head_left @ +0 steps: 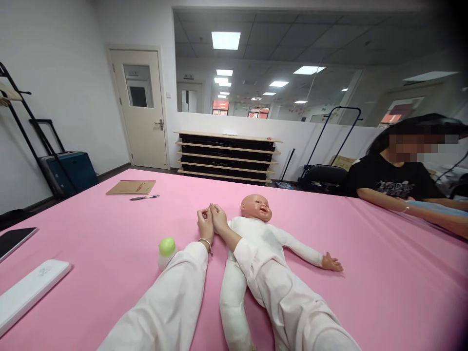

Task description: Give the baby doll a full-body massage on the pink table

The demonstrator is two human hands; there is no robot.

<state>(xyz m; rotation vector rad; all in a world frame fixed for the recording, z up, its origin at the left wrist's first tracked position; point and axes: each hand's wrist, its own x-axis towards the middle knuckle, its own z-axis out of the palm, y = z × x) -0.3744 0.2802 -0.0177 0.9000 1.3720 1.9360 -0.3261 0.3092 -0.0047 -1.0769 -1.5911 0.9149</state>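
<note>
head view and we're right over the baby doll (256, 243), lying face up on the pink desk (109, 219). our left hand (205, 225) and right hand (218, 218) meet just left of the doll's head, fingers curled in on what we take to be its small hand, though the grip itself is hidden from us. to do this well, we reckon a light pinch and a slow lift of that arm, keeping the body flat. the doll's long axis runs head away from us, legs toward us; its other arm reaches out to its far side. a green-capped bottle (167, 251) stands left of the doll, near our left sleeve. a seated person (395, 178) leans on the desk well right of the doll.
</note>
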